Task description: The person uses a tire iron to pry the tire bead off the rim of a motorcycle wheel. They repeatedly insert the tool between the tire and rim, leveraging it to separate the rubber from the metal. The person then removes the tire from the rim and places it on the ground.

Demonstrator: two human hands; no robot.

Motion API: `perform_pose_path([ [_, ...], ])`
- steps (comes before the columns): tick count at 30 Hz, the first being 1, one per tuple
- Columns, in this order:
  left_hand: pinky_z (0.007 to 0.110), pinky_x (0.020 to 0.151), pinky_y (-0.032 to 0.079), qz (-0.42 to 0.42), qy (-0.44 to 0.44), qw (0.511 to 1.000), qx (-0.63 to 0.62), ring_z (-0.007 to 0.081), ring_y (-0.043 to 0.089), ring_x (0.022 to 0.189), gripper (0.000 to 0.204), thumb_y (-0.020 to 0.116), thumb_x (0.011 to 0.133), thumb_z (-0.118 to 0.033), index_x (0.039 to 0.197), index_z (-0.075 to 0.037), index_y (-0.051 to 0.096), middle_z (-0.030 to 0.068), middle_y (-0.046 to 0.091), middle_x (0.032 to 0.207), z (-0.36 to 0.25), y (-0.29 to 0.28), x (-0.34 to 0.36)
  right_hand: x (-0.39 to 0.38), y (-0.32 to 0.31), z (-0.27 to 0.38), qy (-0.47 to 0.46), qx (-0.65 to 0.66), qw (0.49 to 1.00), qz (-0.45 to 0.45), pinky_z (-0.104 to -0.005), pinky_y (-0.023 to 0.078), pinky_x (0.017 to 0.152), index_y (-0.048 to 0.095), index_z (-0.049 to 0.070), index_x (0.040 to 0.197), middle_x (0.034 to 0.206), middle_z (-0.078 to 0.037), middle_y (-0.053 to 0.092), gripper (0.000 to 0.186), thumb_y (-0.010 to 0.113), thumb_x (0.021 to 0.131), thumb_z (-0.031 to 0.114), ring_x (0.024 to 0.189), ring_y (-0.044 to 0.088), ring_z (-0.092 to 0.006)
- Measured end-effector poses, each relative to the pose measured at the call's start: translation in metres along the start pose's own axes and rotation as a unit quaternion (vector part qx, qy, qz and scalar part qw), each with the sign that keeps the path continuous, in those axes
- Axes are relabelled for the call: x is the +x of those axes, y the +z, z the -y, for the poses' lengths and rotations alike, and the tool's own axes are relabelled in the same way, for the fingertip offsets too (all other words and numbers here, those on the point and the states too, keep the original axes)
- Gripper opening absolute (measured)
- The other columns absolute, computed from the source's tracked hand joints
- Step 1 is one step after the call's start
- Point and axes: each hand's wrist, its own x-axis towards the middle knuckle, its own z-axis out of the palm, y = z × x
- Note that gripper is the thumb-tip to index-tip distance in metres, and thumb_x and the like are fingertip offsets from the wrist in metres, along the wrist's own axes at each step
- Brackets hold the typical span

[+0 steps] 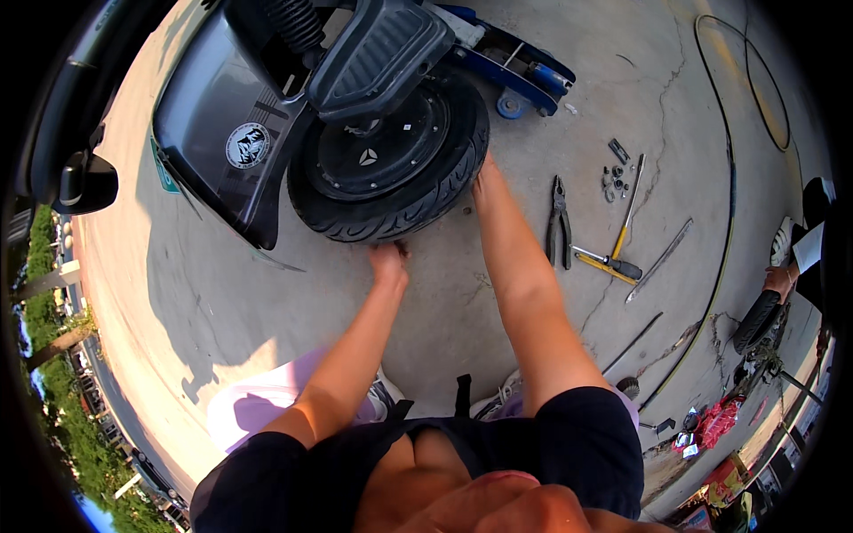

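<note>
A wheel with a black tire [391, 216] and a dark hub [378, 151] is mounted on a grey electric scooter [213, 98]. My left hand [388, 259] is at the tire's near edge, its fingers curled against the underside and partly hidden. Behind the right side of the tire goes my right hand [482, 171]; only the wrist area shows and the fingers are out of sight. A black ribbed footrest-like cover [378, 58] overlaps the top of the wheel. Next to the wheel, a blue floor jack [524, 75] reaches toward the scooter.
To the right on concrete lie pliers [558, 222], a yellow-handled tool [620, 240], a screwdriver [622, 266], a metal bar [659, 260] and small nuts [613, 182]. A long hose [731, 204] curves beyond them. At far right another person's hand [782, 278] is by a black tire-like piece [757, 322].
</note>
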Motion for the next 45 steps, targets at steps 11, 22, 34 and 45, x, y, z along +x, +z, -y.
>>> perform_pose_path([
  [11, 0.048, 0.114, 0.022, 0.296, -0.137, 0.864, -0.383, 0.024, 0.033, 0.133, 0.083, 0.079, 0.071, -0.043, 0.136, -0.01, 0.04, 0.0039, 0.039, 0.142, -0.051, 0.059, -0.088, -0.013, 0.005, -0.003, -0.013, -0.014, 1.0, -0.014, -0.0425, 0.049, 0.092, 0.058, 0.002, 0.121, 0.117, -0.013, 0.063, 0.044, 0.05, 0.094, 0.036, 0.103, 0.061, -0.0286],
  [22, 0.046, 0.105, 0.037, 0.078, 0.059, 0.981, -0.169, 0.0265, 0.048, 0.123, 0.061, 0.075, 0.076, -0.02, 0.13, -0.009, 0.046, 0.0073, 0.052, 0.131, -0.11, 0.01, -0.035, -0.023, -0.007, -0.015, -0.051, -0.006, 0.998, -0.022, -0.0417, 0.051, 0.09, 0.058, 0.001, 0.119, 0.114, -0.012, 0.064, 0.04, 0.052, 0.094, 0.031, 0.101, 0.062, -0.0278],
  [34, 0.043, 0.1, 0.043, 0.128, 0.04, 0.986, -0.1, 0.0277, 0.056, 0.114, 0.05, 0.065, 0.078, -0.016, 0.124, -0.003, 0.051, 0.0104, 0.059, 0.123, -0.145, -0.027, 0.02, -0.05, -0.028, -0.047, -0.062, 0.083, 0.995, 0.009, -0.041, 0.054, 0.085, 0.06, 0.0, 0.114, 0.11, -0.012, 0.066, 0.03, 0.053, 0.092, 0.018, 0.097, 0.064, -0.0256],
  [45, 0.044, 0.105, 0.037, 0.152, 0.067, 0.966, -0.199, 0.0289, 0.048, 0.122, 0.051, 0.061, 0.087, -0.031, 0.129, -0.005, 0.047, 0.0096, 0.051, 0.134, -0.13, -0.021, 0.003, -0.055, -0.022, -0.021, 0.029, -0.012, 0.999, -0.006, -0.044, 0.05, 0.092, 0.06, 0.001, 0.115, 0.114, -0.014, 0.064, 0.032, 0.055, 0.09, 0.02, 0.102, 0.062, -0.0275],
])
